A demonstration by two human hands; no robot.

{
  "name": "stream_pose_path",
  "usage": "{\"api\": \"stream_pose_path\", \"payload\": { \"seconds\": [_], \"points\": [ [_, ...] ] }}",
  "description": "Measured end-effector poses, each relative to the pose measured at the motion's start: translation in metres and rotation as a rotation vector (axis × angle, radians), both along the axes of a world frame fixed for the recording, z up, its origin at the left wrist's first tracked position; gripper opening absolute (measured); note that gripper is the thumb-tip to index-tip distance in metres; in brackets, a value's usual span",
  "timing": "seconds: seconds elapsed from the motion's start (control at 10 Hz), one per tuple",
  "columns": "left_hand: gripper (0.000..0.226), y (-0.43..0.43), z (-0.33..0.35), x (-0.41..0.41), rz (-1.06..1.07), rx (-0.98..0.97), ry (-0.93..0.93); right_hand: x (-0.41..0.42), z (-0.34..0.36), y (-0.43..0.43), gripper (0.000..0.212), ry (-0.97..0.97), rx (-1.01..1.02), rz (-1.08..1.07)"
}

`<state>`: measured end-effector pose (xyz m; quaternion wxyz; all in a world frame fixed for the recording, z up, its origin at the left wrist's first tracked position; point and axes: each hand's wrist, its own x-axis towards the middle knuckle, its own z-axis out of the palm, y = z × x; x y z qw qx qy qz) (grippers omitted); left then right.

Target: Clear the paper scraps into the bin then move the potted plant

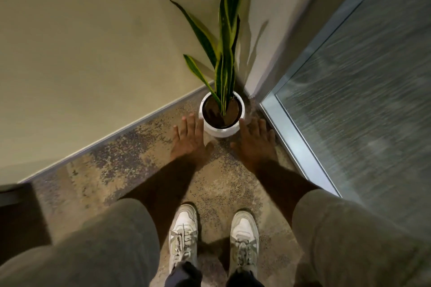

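Observation:
A snake plant with long green, yellow-edged leaves stands in a round white pot [221,130] on the carpet, tucked into a corner. My left hand [190,141] is spread open just left of the pot, its fingertips close to the pot's side. On the other side, my right hand [255,141] is spread open as well, fingers near the pot's right edge. Neither hand clearly grips the pot. No paper scraps and no bin are in view.
A beige wall [93,53] runs behind and left of the plant. A frosted glass panel in a metal frame [300,154] closes off the right side. My white sneakers [184,235] stand on mottled carpet below the pot. A dark object sits at the far left edge.

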<state>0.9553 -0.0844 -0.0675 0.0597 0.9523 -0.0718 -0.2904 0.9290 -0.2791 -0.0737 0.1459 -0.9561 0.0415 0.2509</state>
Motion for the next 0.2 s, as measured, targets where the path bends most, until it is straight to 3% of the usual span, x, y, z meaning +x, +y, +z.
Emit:
{"api": "stream_pose_path", "payload": {
  "seconds": [0.2],
  "points": [
    [0.083,0.004,0.055,-0.014,-0.035,0.005,-0.058,-0.008,0.053,-0.002,0.080,-0.100,-0.071,0.078]
  ]
}}
